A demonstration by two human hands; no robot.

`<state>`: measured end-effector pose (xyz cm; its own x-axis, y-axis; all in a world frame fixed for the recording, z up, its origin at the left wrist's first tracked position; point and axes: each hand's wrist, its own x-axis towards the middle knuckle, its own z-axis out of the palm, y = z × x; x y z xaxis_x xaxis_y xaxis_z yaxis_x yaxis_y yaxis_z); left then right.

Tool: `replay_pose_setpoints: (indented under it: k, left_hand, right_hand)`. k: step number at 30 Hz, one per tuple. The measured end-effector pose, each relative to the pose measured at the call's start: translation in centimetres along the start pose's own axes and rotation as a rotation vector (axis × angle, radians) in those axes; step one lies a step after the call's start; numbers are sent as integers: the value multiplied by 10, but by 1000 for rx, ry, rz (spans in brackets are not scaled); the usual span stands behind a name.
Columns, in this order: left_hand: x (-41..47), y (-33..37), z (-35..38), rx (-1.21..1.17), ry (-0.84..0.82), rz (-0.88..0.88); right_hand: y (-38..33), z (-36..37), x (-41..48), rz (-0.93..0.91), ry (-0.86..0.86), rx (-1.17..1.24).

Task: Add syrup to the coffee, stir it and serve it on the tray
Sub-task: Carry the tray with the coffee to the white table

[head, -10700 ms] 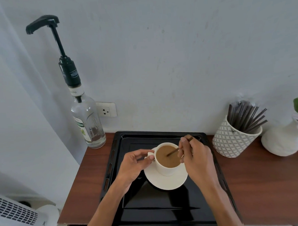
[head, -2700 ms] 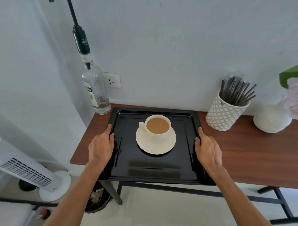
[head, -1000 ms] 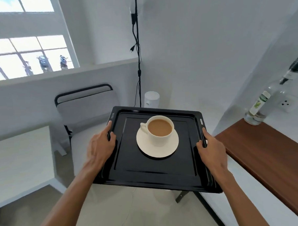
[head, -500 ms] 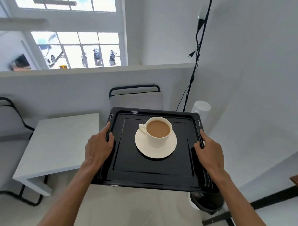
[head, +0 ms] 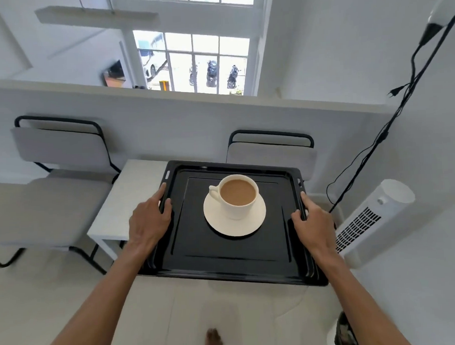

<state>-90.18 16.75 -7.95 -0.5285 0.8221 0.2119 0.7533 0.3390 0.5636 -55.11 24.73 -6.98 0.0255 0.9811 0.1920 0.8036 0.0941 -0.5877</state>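
A black tray (head: 225, 256) is held level in the air in front of me. My left hand (head: 149, 222) grips its left rim and my right hand (head: 313, 224) grips its right rim. A white cup (head: 237, 196) of light brown coffee stands on a white saucer (head: 249, 226) in the tray's far half, handle to the left. No stirrer is in the cup. The syrup bottle is out of view.
A small white table (head: 123, 203) stands just beyond the tray's left side, between two grey chairs (head: 59, 164) (head: 269, 149). A white tower fan (head: 372, 220) stands at the right by the wall, with black cables (head: 386, 129) hanging above it. My bare foot (head: 214, 342) shows on the floor.
I have kept turning left with the tray in both hands. The white table and chairs have come to the middle of the view, and the fan has come into sight at the right.
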Motion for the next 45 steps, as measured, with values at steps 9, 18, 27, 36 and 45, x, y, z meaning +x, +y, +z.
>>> replay_pose_setpoints:
  k: [9, 18, 27, 36, 45]
  left_hand:
    - [91, -70, -4, -2, 8, -100]
    - [174, -140, -2, 35, 39, -131]
    - [260, -221, 3, -21, 6, -151]
    - [349, -287, 10, 41, -68, -137]
    - [402, -326, 40, -2, -66, -140]
  right_hand:
    - [-69, 100, 66, -71, 8, 33]
    - [-129, 190, 120, -68, -87, 65]
    - [-194, 282, 153, -30, -87, 58]
    - [-241, 370, 180, 39, -74, 73]
    - [-248, 433, 214, 69, -64, 92]
